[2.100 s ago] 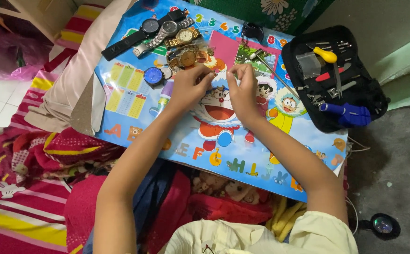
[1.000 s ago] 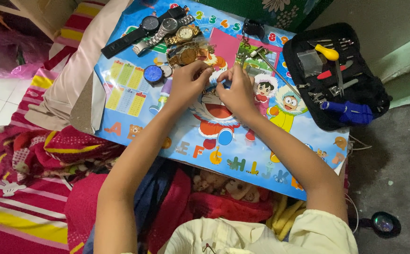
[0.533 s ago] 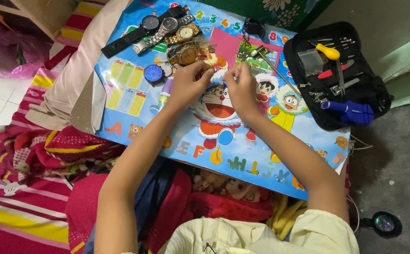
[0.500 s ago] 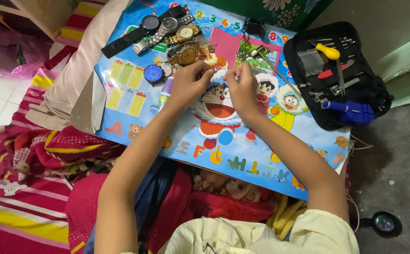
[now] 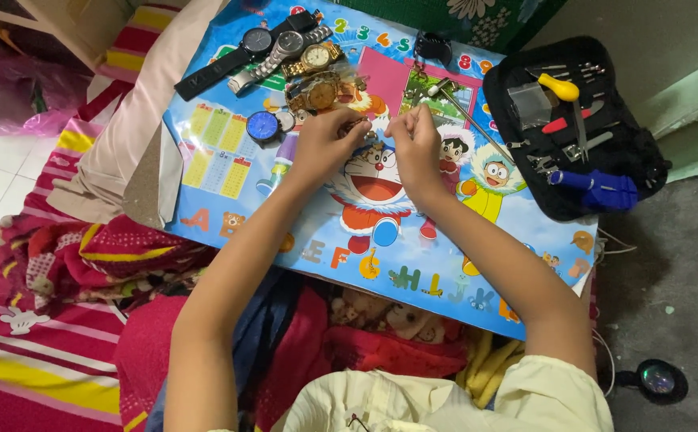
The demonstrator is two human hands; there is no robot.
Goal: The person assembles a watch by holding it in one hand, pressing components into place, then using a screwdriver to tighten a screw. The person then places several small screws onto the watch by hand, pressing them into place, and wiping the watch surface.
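1. Left hand point(image 5: 326, 142) pinched shut on a small metal piece point(image 5: 357, 126), likely a watch part; too small to tell exactly.
2. Right hand point(image 5: 415, 142) just right of it, fingers curled tight at the same piece; what it grips cannot be told.
3. Both hands over the blue cartoon board point(image 5: 413, 264).
4. Gold watch point(image 5: 314, 94) just beyond the left hand; more watches point(image 5: 281, 48) at the far edge, blue dial point(image 5: 262, 126) left.
5. Black tool case point(image 5: 573, 128) far right, open, well apart.
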